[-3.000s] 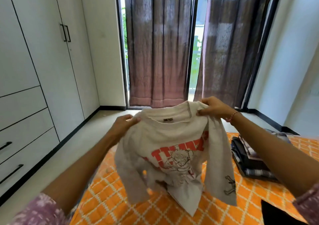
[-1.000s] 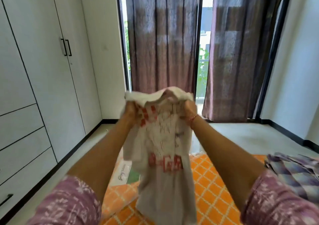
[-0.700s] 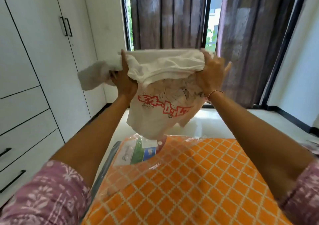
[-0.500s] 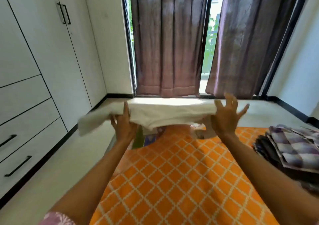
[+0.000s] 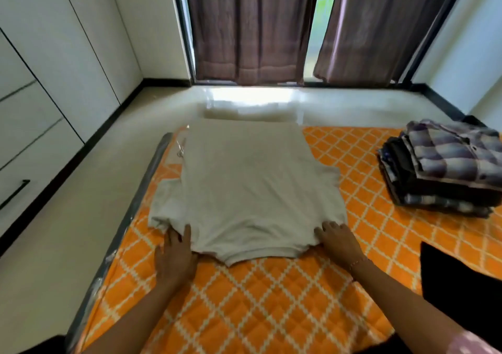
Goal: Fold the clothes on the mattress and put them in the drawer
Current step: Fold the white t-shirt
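Spread flat on the orange mattress (image 5: 271, 313), just ahead of both hands: a white T-shirt (image 5: 252, 185), back side up, collar nearest. Soft, light, limp; likely best taken by the shoulders or side seams. Left hand (image 5: 175, 255) and right hand (image 5: 338, 241) well apart, fingers straight, pressing the shoulder corners. Farther right, a folded stack (image 5: 442, 166). No readable print, label or brand.

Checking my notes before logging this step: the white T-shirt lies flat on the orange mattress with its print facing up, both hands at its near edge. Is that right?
Not quite. In the head view the white T-shirt shows only a plain side, no print. Otherwise right: it lies flat on the orange mattress, with the left hand and right hand at its near edge.
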